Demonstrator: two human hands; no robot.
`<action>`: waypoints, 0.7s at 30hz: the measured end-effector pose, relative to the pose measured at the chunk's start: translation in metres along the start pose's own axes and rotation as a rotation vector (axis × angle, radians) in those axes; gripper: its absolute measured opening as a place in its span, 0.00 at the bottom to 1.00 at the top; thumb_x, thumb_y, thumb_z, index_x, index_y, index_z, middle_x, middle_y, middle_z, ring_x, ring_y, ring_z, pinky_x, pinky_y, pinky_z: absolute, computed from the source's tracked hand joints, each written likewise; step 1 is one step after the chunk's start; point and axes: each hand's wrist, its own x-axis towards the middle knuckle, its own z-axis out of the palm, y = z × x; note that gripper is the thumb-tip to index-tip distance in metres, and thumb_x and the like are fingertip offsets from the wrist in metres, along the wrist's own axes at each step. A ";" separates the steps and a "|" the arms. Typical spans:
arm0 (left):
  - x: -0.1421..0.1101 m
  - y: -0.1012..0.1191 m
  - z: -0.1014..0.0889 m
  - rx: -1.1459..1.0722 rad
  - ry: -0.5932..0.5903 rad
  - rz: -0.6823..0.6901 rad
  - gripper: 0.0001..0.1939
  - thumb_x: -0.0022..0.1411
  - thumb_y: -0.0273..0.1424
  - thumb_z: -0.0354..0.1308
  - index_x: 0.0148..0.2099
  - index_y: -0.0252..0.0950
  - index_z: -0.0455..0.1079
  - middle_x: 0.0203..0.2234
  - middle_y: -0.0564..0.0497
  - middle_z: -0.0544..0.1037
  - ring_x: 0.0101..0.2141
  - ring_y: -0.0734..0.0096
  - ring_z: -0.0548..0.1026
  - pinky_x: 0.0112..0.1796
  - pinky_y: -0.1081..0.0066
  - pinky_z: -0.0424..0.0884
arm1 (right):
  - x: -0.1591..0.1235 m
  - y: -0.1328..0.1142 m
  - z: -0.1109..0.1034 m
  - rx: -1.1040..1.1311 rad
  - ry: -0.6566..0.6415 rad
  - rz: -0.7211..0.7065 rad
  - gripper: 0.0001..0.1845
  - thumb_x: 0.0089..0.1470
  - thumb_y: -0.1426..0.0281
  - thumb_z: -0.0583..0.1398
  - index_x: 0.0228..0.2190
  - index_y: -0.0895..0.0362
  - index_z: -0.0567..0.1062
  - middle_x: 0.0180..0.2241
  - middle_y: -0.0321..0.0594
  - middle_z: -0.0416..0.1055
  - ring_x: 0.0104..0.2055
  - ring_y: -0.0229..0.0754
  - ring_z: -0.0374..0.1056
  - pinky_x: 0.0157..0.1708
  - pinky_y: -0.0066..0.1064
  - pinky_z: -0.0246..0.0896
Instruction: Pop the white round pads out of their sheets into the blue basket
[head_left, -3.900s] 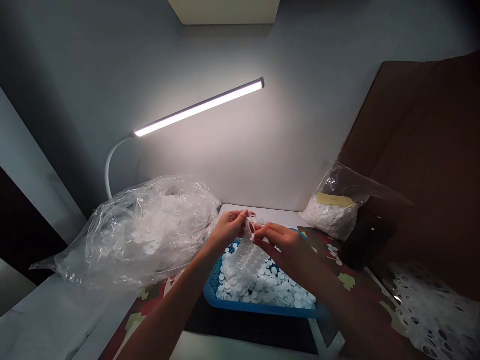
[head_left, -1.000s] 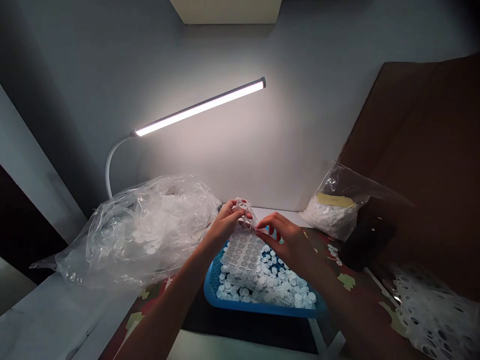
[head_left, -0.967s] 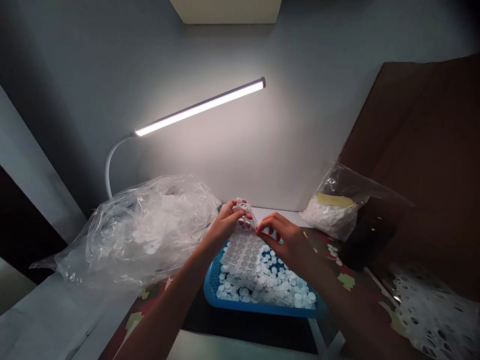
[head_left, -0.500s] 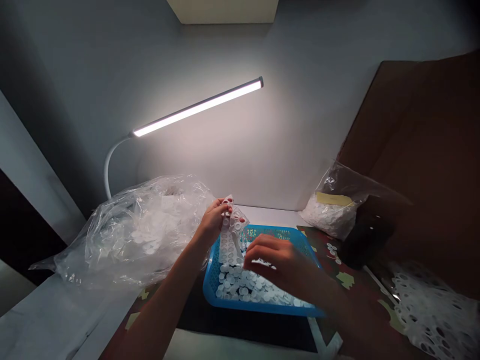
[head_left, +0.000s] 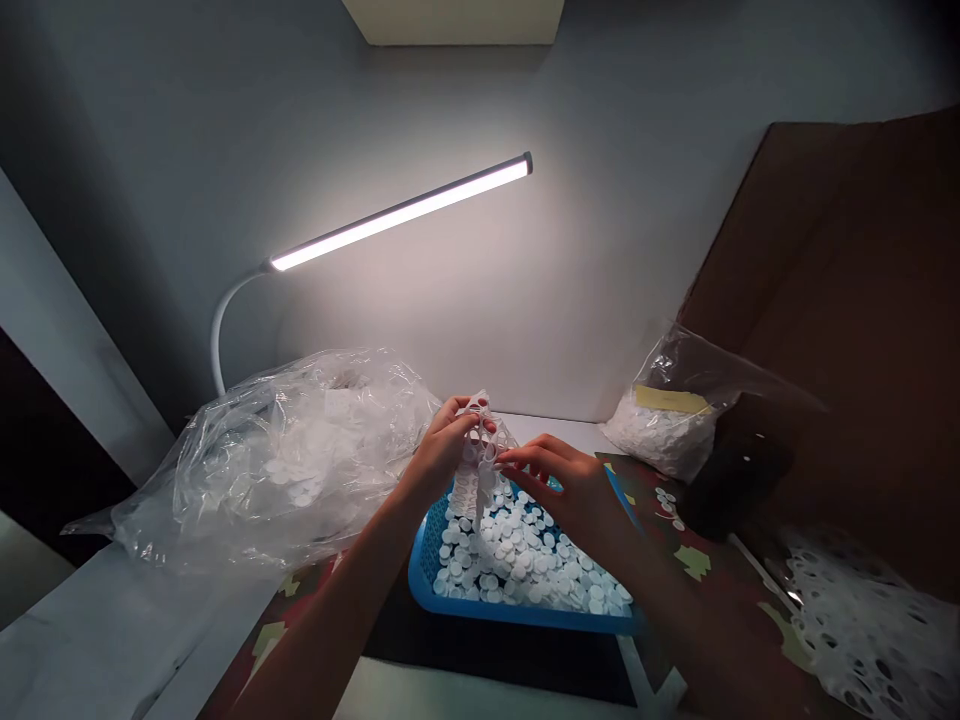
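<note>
My left hand (head_left: 444, 445) is closed on the upper end of a white, translucent sheet of punched rounds (head_left: 466, 485), which has round holes near the top. The sheet hangs over the left side of a blue plastic basket (head_left: 525, 615). My right hand (head_left: 562, 478) pinches the sheet's right edge with thumb and forefinger, its other fingers loosely curled. Many small white discs (head_left: 525, 545) lie loose in the basket below both hands.
A large clear bag (head_left: 300, 460) of white pieces lies at left under a lit lamp (head_left: 405, 212). Another clear bag (head_left: 660, 435) stands at back right beside a dark object (head_left: 739, 470). Perforated white scraps (head_left: 870, 630) and a brown cardboard panel (head_left: 832, 300) are at right.
My right hand has moved up and left from over the basket to the sheet and now pinches its edge. The left hand keeps its hold, shifted slightly right.
</note>
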 end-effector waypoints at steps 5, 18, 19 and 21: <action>0.000 -0.001 0.002 -0.037 0.029 -0.011 0.13 0.52 0.27 0.57 0.42 0.35 0.63 0.24 0.54 0.71 0.20 0.74 0.71 0.20 0.76 0.67 | -0.003 0.005 0.002 -0.148 0.036 -0.128 0.08 0.59 0.73 0.55 0.37 0.54 0.74 0.33 0.40 0.71 0.35 0.38 0.70 0.31 0.27 0.65; 0.010 0.014 -0.012 -0.100 0.087 -0.058 0.11 0.49 0.22 0.58 0.36 0.34 0.61 0.24 0.54 0.70 0.27 0.60 0.79 0.27 0.67 0.73 | -0.012 -0.021 -0.017 0.002 -0.335 -0.191 0.09 0.62 0.70 0.53 0.35 0.55 0.73 0.33 0.37 0.70 0.32 0.34 0.66 0.31 0.25 0.61; 0.007 0.016 -0.011 -0.100 0.073 -0.049 0.11 0.49 0.23 0.58 0.36 0.34 0.61 0.24 0.54 0.70 0.28 0.59 0.79 0.29 0.66 0.74 | -0.012 -0.017 -0.017 -0.015 -0.342 -0.139 0.08 0.61 0.70 0.54 0.35 0.54 0.73 0.34 0.37 0.70 0.33 0.35 0.67 0.31 0.26 0.61; 0.003 0.018 -0.007 -0.097 0.038 -0.032 0.12 0.49 0.23 0.59 0.36 0.34 0.61 0.25 0.54 0.71 0.29 0.58 0.79 0.31 0.64 0.74 | -0.009 -0.005 -0.016 -0.050 -0.351 -0.022 0.06 0.59 0.68 0.57 0.37 0.53 0.73 0.37 0.37 0.71 0.34 0.36 0.68 0.33 0.27 0.62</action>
